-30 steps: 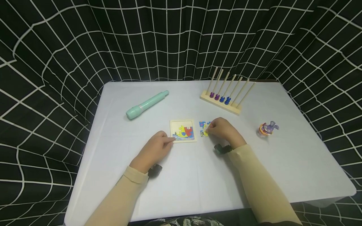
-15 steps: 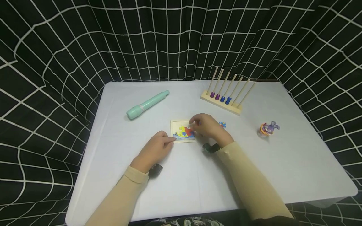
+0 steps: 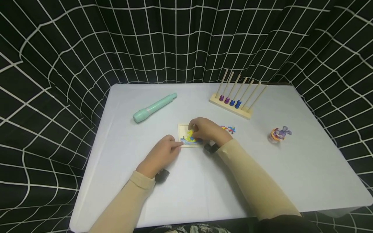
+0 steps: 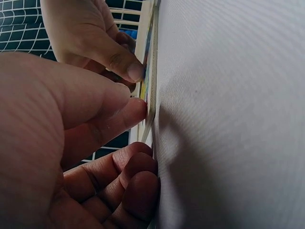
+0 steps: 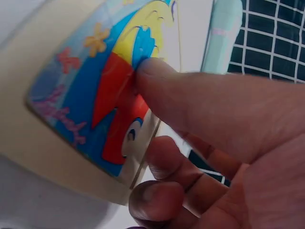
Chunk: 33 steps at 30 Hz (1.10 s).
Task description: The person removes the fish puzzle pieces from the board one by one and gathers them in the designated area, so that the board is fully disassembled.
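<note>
A wooden tray puzzle [image 3: 179, 129] with a fish picture lies mid-table, partly covered by both hands. Red, yellow and blue puzzle pieces [image 5: 114, 90] fill part of it. My left hand [image 3: 163, 152] rests at its near left corner, the index finger extended onto it; in the left wrist view the other fingers curl beside its edge. Over the tray's right side is my right hand [image 3: 205, 131], its fingers bent. Its thumb [image 5: 159, 78] touches the picture's surface. Whether a piece is between its fingertips is hidden. Loose puzzle pieces [image 3: 231, 129] lie to the right.
A mint-green flashlight-shaped object [image 3: 154, 107] lies at the back left. At the back right stands a wooden peg rack [image 3: 230, 108] with purple and blue beads. A purple rabbit-topped toy [image 3: 278, 134] stands at the right. Dark grid-patterned curtains [image 3: 163, 42] surround the white table [image 3: 180, 191].
My right hand has moved left from the loose pieces to the puzzle tray and now covers its right part. My left hand has kept its place at the tray's corner.
</note>
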Motion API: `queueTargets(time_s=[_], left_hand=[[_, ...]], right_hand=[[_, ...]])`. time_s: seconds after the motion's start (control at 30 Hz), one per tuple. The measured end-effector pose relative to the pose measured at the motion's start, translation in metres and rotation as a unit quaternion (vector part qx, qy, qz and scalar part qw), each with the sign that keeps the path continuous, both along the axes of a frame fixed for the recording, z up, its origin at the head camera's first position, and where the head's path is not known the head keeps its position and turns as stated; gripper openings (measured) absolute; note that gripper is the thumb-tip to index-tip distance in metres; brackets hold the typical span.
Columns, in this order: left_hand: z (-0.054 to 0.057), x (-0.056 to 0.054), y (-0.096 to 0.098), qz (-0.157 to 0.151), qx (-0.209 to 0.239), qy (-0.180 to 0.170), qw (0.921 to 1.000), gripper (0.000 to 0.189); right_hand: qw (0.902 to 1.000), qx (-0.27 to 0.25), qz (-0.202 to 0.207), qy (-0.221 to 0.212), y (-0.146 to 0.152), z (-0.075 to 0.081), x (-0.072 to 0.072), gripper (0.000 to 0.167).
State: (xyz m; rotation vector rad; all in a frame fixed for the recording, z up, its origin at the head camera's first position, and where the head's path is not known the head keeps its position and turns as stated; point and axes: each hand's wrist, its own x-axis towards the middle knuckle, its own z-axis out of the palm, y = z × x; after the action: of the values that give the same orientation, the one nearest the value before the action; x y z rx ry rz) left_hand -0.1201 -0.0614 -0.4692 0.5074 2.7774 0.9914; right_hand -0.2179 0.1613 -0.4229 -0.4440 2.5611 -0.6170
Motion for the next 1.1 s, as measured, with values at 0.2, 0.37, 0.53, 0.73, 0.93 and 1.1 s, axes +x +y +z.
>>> queueTargets(time_s=[0.2,0.37,0.53,0.73,0.93,1.1], left_hand=[[0.000,0.000,0.000,-0.003,-0.003,0.006,1.0000,0.030],[0.000,0.001,0.000,-0.003,-0.003,0.006,1.0000,0.030],[-0.001,0.000,0.000,-0.002,-0.005,0.007,1.0000,0.030],[0.000,0.000,0.000,-0.002,-0.004,0.006,1.0000,0.030],[0.001,0.000,0.000,-0.005,-0.002,0.012,0.9999,0.030],[0.002,0.000,0.000,-0.006,0.000,0.008,0.9999,0.030]], right_hand=[[0.9998,0.006,-0.003,-0.020,-0.003,0.004,-0.001,0.031],[0.9995,-0.005,-0.020,-0.023,-0.002,0.004,0.002,0.026],[0.9993,-0.025,-0.027,0.000,0.002,0.002,0.005,0.023],[0.9987,-0.033,-0.037,0.008,0.005,0.000,0.008,0.029],[0.9989,-0.022,-0.035,0.021,0.005,-0.002,0.009,0.013],[0.9987,-0.032,-0.028,0.027,0.008,0.000,0.010,0.004]])
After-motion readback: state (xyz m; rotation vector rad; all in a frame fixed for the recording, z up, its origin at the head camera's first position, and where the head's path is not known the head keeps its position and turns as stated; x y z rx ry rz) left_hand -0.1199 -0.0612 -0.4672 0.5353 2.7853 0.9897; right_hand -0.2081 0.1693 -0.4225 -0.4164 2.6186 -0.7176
